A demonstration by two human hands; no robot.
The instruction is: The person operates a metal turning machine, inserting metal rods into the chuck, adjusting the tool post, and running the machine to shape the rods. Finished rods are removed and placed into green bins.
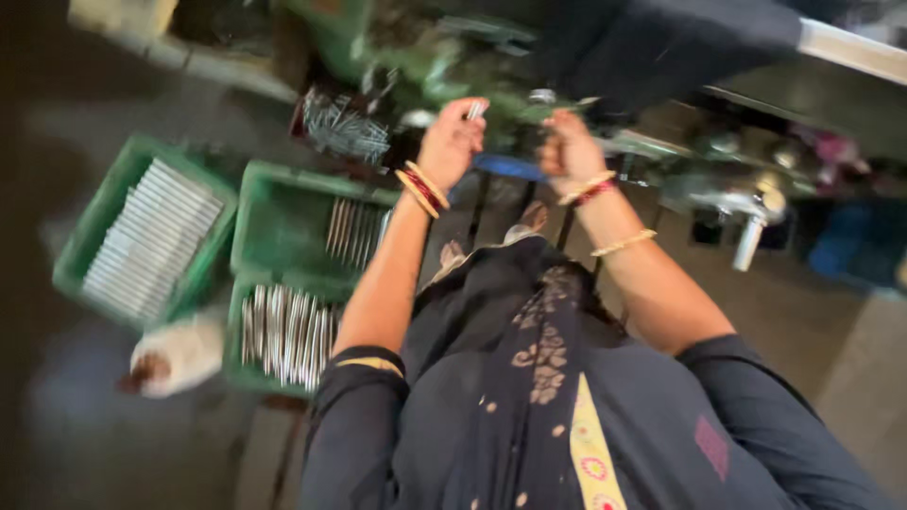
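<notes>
Left hand [452, 142] pinches a small metal rod [475, 110] at twelve o'clock, beside the green machine [444, 66]; right hand [570, 151] is fisted, contents unclear; steady feeding wants rods kept aligned; crates [283, 217] sit at nine o'clock.

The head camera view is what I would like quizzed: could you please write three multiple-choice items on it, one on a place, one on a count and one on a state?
1. Where do the green crates stand?
A. On the person's left, low beside them
B. On the machine
C. On the person's right

2. How many green crates show?
A. One
B. Three
C. Five

3. What is the left hand doing?
A. Resting flat and open
B. Hanging at the side
C. Raised, grip closed on a small shiny metal piece

Answers: 1 A, they sit low at the picture's left. 2 B, one stands apart and two adjoin, all holding metal rods. 3 C, the piece shows at its fingertips; the right hand is raised too, its hold blurred.
</notes>
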